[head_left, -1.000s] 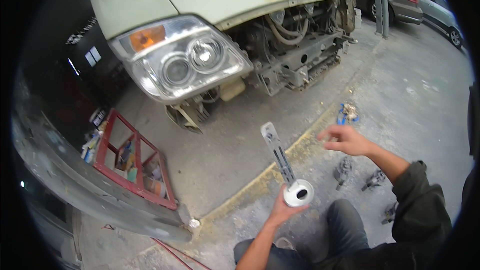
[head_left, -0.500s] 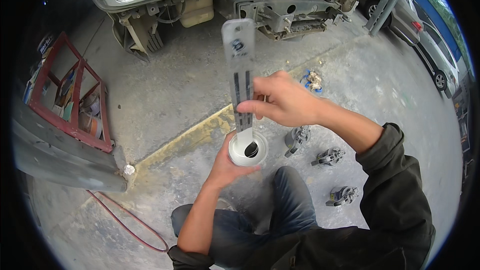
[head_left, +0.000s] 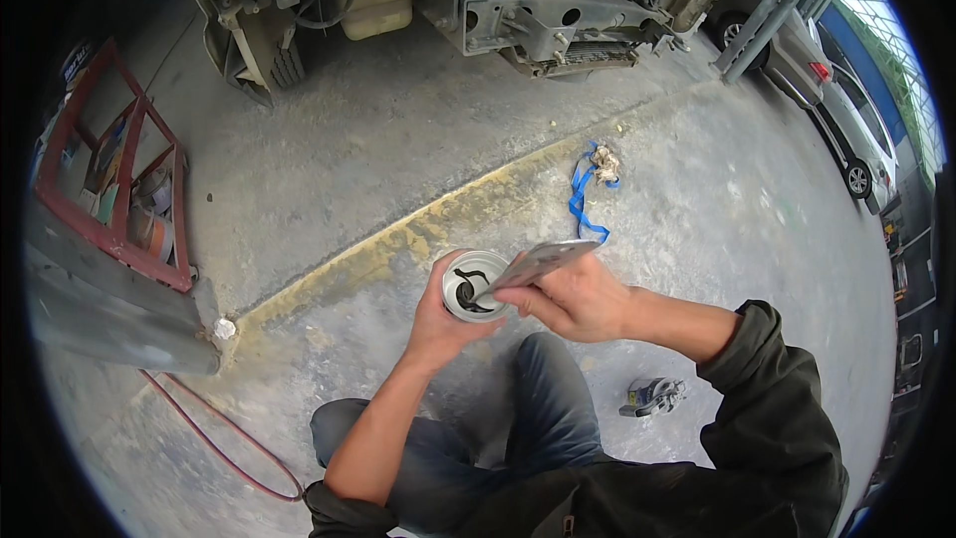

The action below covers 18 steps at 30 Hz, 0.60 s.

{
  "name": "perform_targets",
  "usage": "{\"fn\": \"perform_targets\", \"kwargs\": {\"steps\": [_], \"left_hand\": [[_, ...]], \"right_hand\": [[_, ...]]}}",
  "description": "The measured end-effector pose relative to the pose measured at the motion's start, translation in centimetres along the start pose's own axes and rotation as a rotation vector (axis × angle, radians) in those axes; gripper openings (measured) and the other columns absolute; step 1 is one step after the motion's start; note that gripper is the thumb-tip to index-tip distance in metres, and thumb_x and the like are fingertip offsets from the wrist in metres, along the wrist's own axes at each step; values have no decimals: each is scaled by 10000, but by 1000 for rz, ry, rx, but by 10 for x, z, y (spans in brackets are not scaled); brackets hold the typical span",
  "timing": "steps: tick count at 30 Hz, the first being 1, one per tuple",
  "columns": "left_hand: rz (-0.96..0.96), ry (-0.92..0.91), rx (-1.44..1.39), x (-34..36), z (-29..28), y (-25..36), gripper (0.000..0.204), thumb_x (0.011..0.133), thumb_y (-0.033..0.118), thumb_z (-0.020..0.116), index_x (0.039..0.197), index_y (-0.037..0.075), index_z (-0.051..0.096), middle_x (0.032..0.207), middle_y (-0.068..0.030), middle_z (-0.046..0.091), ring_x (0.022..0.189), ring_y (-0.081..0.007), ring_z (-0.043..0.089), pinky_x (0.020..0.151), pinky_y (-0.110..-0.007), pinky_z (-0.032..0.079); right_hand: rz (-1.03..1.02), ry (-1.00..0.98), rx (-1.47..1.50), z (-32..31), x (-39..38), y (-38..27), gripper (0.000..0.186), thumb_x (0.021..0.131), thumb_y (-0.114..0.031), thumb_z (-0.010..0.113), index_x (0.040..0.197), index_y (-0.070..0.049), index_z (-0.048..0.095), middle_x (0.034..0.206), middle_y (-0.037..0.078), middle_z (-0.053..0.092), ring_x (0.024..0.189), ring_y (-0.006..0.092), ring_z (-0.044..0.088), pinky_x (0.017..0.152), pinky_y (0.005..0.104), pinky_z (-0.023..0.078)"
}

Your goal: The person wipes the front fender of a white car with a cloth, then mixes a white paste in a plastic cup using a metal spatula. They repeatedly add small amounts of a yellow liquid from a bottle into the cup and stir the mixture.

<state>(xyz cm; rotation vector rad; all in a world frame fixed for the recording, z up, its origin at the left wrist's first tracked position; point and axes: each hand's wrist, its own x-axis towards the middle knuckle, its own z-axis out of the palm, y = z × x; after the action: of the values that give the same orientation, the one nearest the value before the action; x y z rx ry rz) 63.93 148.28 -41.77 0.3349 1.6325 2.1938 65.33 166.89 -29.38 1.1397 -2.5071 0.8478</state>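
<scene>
My left hand [head_left: 435,327] wraps round a small pale cup [head_left: 447,277] and holds it upright above my knees. Inside, a dark liquid [head_left: 466,292] lies in a pool with a curved streak over a light grey base. My right hand [head_left: 586,301] grips a flat, pale mixing stick [head_left: 558,255] with dark markings. The stick leans far over to the right, its lower end inside the cup and its upper part above my right hand. My right fingers are closed on it and partly hidden beneath it.
A can with a grey lever lid [head_left: 654,397] stands on the floor at right. Beyond the cup lie a blue strap [head_left: 578,201] and a crumpled rag [head_left: 603,163]. A red metal rack [head_left: 119,179], a red hose [head_left: 234,438] and a stripped car front [head_left: 538,20] surround the spot.
The mixing stick has gone from upright to leaning right, and my right hand has lowered beside the cup. A dark streak now shows in the cup. Two cans have gone out of sight.
</scene>
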Motion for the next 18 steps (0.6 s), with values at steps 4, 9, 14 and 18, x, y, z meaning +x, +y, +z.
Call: {"fn": "perform_targets", "kwargs": {"steps": [4,9,14,18], "left_hand": [[101,-9,66,-2,7,6,852,641,8,877,1373,89,448,1256,-48,578,1188,-157,551,991,-323,482],[80,-28,-5,-2,6,-13,850,645,20,878,1376,87,448,1254,-50,584,1184,-159,555,1005,-322,469],[75,-52,36,-1,9,-6,854,646,25,880,1379,91,447,1260,-55,590,1185,-161,559,1012,-331,464],[105,-76,59,0,10,-2,859,643,8,876,1382,93,448,1257,-54,595,1195,-163,560,1012,-329,466]], "right_hand": [[312,195,109,-20,3,-2,155,904,-146,688,917,-5,624,729,140,671,554,287,653,489,345,495],[201,123,123,-13,-8,-11,121,910,-111,682,957,-7,642,737,117,675,622,240,681,541,340,511],[155,118,89,-8,-15,-9,93,909,-96,684,957,-22,655,678,84,660,552,190,656,485,310,478],[327,212,108,-20,-13,-3,71,896,-81,689,942,-28,676,700,88,678,554,190,653,511,276,500]]}}
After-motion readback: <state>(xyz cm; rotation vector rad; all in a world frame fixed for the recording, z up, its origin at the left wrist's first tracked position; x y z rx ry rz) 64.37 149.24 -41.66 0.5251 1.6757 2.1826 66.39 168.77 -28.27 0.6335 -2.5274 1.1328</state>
